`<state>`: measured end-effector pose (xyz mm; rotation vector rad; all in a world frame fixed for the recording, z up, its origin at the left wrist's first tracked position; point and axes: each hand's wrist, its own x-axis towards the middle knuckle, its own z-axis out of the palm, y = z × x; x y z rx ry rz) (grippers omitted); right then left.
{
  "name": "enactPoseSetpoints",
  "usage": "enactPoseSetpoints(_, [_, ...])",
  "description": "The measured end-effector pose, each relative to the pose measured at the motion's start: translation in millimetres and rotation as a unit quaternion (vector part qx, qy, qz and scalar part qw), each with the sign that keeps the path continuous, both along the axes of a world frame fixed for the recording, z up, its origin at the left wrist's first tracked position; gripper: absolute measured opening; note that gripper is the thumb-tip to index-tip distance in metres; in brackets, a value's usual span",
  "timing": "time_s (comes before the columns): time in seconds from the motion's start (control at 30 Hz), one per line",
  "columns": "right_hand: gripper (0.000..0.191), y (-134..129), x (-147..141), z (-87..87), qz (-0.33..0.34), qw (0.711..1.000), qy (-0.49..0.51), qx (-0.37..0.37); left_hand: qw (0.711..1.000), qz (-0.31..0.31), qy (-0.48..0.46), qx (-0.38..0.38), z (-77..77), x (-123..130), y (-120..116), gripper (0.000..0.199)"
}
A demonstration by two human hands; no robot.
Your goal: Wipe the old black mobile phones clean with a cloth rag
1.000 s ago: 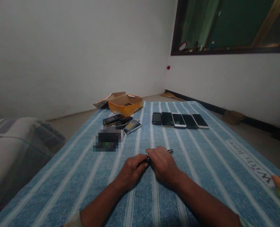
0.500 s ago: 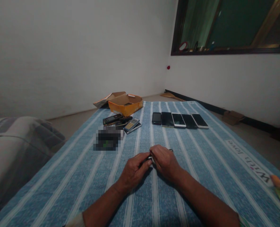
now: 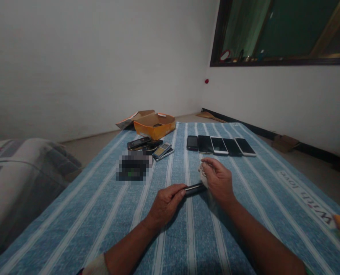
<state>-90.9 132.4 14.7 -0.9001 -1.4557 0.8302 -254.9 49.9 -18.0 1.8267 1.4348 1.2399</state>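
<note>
Beyond my right hand [image 3: 218, 181], five smartphones [image 3: 218, 145] lie in a row; beyond my left hand [image 3: 165, 206], keypad phones [image 3: 137, 143] rest before an orange cardboard box [image 3: 155, 128].

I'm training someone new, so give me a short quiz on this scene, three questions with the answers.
1. How many phones lie in the row of phones on the blue striped cover?
2. True or false: the left hand grips the slim dark object.
3. What does the right hand pinch?
A. A keypad phone
B. A white cloth
C. A cardboard flap

Key: 1. Five. 2. True. 3. B.
</note>
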Motion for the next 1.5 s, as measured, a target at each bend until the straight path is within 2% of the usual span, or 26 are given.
enactPoseSetpoints(0.27, [0.027, 11.7, 13.6, 11.1, -0.004, 0.995, 0.001, -0.104, 1.0, 0.004, 0.0, -0.006, -0.4, 0.8, -0.4, 0.032])
enactPoseSetpoints(0.37, [0.024, 9.7, 16.1, 14.0, 0.038, 0.985, 0.019, -0.169, 1.0, 0.0, 0.002, -0.005, 0.3, 1.0, -0.5, 0.031])
enactPoseSetpoints(0.47, [0.025, 7.1, 16.1, 12.1, 0.107, 0.976, 0.01, -0.19, 1.0, -0.001, 0.003, -0.003, 1.1, 1.3, -0.5, 0.031])
enactPoseSetpoints(0.57, [0.023, 6.7, 14.3, 5.5, 0.118, 0.983, -0.044, -0.131, 1.0, 0.001, 0.005, -0.002, 0.6, 1.4, 0.2, 0.031])
enactPoseSetpoints(0.67, [0.023, 8.3, 13.2, -1.8, 0.065, 0.991, -0.115, 0.004, 1.0, -0.001, 0.008, -0.001, -1.2, 1.1, 1.1, 0.031])
enactPoseSetpoints(0.73, [0.027, 9.8, 13.5, -6.1, 0.028, 0.982, -0.154, 0.108, 1.0, -0.003, 0.011, -0.001, -1.9, 1.0, 1.2, 0.031])
enactPoseSetpoints(0.8, [0.03, 11.1, 13.8, -10.3, 0.005, 0.956, -0.193, 0.22, 1.0, 0.001, 0.011, 0.003, -1.6, 1.1, 0.6, 0.031])
enactPoseSetpoints(0.87, [0.029, 11.3, 12.9, -14.7, -0.004, 0.915, -0.241, 0.324, 1.0, -0.002, 0.013, 0.0, -0.6, 1.2, -0.2, 0.031])
enactPoseSetpoints(0.97, [0.026, 8.0, 7.4, -22.0, 0.001, 0.856, -0.314, 0.411, 1.0, -0.002, 0.005, 0.0, 0.1, 1.4, -0.6, 0.029])
enactPoseSetpoints(1.03, [0.025, 3.4, 1.7, -26.0, 0.02, 0.837, -0.344, 0.425, 1.0, -0.003, -0.004, 0.003, -0.5, 1.4, -0.1, 0.029])
enactPoseSetpoints(1.1, [0.026, -2.8, -3.4, -27.8, 0.058, 0.838, -0.349, 0.415, 1.0, -0.007, -0.007, 0.004, -1.7, 1.4, 0.7, 0.03])
enactPoseSetpoints(1.33, [0.02, -21.8, -6.1, -20.5, 0.156, 0.894, -0.274, 0.317, 1.0, -0.015, -0.022, -0.01, -1.5, 1.8, 1.4, 0.032])
enactPoseSetpoints(1.4, [0.022, -22.1, -6.1, -21.8, 0.155, 0.905, -0.252, 0.306, 0.999, -0.016, -0.027, -0.011, -1.4, 1.8, 1.6, 0.032])
enactPoseSetpoints(1.5, [0.024, -19.2, -7.8, -28.0, 0.121, 0.915, -0.245, 0.297, 1.0, -0.01, -0.021, -0.009, -2.6, 1.6, 2.3, 0.032])
